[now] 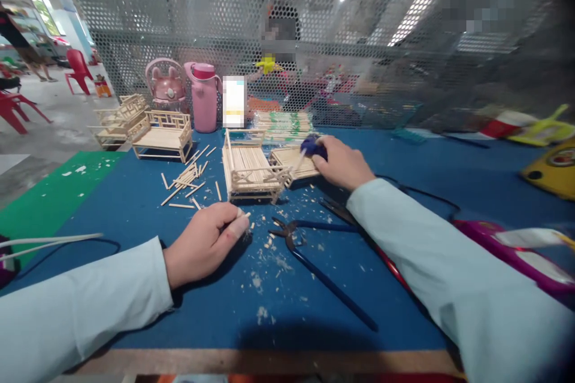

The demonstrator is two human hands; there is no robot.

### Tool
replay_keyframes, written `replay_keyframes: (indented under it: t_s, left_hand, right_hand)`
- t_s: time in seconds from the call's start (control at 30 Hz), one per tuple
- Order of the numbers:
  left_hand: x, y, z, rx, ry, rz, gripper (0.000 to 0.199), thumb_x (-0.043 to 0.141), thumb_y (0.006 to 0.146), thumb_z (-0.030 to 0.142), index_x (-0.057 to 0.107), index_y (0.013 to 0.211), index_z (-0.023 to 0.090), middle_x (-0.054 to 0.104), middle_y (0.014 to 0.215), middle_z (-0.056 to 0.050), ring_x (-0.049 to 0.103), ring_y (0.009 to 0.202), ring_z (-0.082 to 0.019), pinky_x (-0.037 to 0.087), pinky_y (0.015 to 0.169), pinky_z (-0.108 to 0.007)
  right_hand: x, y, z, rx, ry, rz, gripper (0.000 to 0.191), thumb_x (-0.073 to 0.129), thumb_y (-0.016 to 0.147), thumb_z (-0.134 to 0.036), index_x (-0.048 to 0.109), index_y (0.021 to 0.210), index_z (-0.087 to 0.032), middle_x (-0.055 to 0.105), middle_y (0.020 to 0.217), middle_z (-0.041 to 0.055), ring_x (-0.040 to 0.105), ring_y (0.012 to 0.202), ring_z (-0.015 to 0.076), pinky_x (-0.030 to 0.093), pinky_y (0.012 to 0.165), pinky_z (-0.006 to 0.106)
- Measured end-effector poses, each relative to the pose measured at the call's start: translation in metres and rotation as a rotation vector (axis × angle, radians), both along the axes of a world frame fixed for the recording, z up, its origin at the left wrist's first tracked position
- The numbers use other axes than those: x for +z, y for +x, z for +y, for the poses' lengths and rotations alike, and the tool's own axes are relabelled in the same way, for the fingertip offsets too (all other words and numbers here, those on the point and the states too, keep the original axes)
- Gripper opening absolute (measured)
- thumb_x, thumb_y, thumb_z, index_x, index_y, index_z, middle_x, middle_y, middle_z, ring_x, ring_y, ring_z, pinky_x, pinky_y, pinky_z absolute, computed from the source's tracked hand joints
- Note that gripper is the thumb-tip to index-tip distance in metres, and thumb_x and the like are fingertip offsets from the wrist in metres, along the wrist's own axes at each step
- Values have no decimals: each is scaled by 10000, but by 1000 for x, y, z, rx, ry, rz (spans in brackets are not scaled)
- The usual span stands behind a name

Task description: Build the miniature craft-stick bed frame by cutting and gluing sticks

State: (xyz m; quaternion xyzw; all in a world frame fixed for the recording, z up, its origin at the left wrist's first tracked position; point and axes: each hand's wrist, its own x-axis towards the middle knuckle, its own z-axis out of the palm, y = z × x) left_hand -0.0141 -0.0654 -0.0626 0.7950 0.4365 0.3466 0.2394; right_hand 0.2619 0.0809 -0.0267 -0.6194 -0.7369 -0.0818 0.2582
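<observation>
My left hand [207, 244] rests low over the blue table with thumb and forefinger pinched on a small wooden stick [248, 215], its pale end poking out. My right hand [344, 161] is closed round a dark-blue tool with a pale pointed tip [314, 147]; most of its body is hidden. That tip slants down toward the railing of a miniature stick-built bench [251, 169]. Behind the tip lies a flat panel of sticks [294, 163]. Nearer me, blue-handled pliers [290, 233] lie with their handles spread.
Loose cut sticks [186, 182] are scattered at left, before more miniature benches [162, 134]. A pink bottle [205, 99] and bundled sticks [283, 125] stand or lie by the perforated metal screen [350, 84]. A red-handled tool [393, 266] lies under my right forearm, near a black cable [431, 196].
</observation>
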Motion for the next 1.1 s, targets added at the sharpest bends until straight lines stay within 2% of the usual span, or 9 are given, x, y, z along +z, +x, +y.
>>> replay_keyframes:
  t_s: [0.07, 0.13, 0.23, 0.33, 0.4, 0.63, 0.83, 1.0, 1.1]
  left_hand:
    - [1, -1, 0, -6, -46, -45, 331, 342, 937, 312, 399, 635, 189, 419, 620, 31, 389, 601, -113, 329, 588, -242]
    - [2, -1, 0, -20, -92, -92, 333, 320, 943, 328, 409, 654, 189, 426, 636, 25, 397, 616, -117, 337, 597, -246]
    - [3, -1, 0, -59, -128, -143, 345, 303, 951, 342, 407, 661, 189, 419, 642, 22, 392, 620, -118, 339, 604, -250]
    - [4, 0, -1, -86, -120, -181, 349, 303, 957, 347, 394, 659, 190, 402, 645, 25, 381, 622, -117, 336, 605, -249]
    - [4, 0, -1, -93, -103, -185, 355, 307, 959, 356, 388, 656, 190, 395, 642, 27, 379, 623, -117, 335, 603, -248]
    - [6, 1, 0, -126, -89, -146, 346, 300, 959, 340, 414, 672, 185, 424, 651, 17, 391, 627, -119, 347, 599, -252]
    - [4, 3, 0, -98, -104, -161, 321, 337, 951, 321, 440, 681, 181, 425, 656, 24, 401, 636, -116, 355, 613, -251]
    - [-2, 5, 1, 126, -68, -324, 165, 413, 932, 324, 502, 945, 186, 541, 838, -12, 506, 783, -137, 430, 736, -273]
    - [-5, 6, 7, 279, -11, -429, 273, 506, 878, 283, 445, 1128, 192, 537, 973, -45, 524, 874, -149, 454, 761, -277]
  right_hand:
    - [2, -5, -5, 42, 29, -47, 228, 603, 730, -214, 633, 954, -182, 664, 1050, 151, 594, 882, 306, 417, 705, 414]
    - [13, -15, -27, 86, 190, -68, 235, 597, 760, -257, 644, 977, -180, 660, 1061, 157, 581, 921, 309, 413, 731, 423]
    - [34, -40, -76, 350, 428, -55, 213, 542, 852, -348, 664, 914, -185, 687, 864, 109, 591, 833, 248, 400, 744, 388]
    - [40, -66, -114, 796, 296, -233, 200, 519, 898, -332, 679, 882, -212, 688, 761, 25, 594, 731, 171, 372, 777, 360]
    - [35, -77, -123, 867, 269, -255, 196, 523, 904, -296, 688, 871, -196, 677, 726, 21, 573, 698, 153, 361, 771, 349]
    - [15, -85, -118, 863, 281, -188, 162, 546, 891, -269, 680, 835, -196, 686, 721, 14, 535, 674, 136, 351, 772, 332]
    - [11, -85, -118, 761, 432, -228, 153, 561, 857, -214, 674, 754, -206, 668, 685, 8, 526, 691, 155, 338, 805, 366]
    - [6, -84, -98, 552, 548, -281, 236, 522, 871, -245, 658, 683, -202, 649, 644, 16, 495, 672, 167, 295, 750, 375]
    - [4, -86, -89, 507, 581, -333, 270, 509, 876, -241, 634, 640, -201, 607, 581, 7, 445, 626, 156, 267, 711, 364]
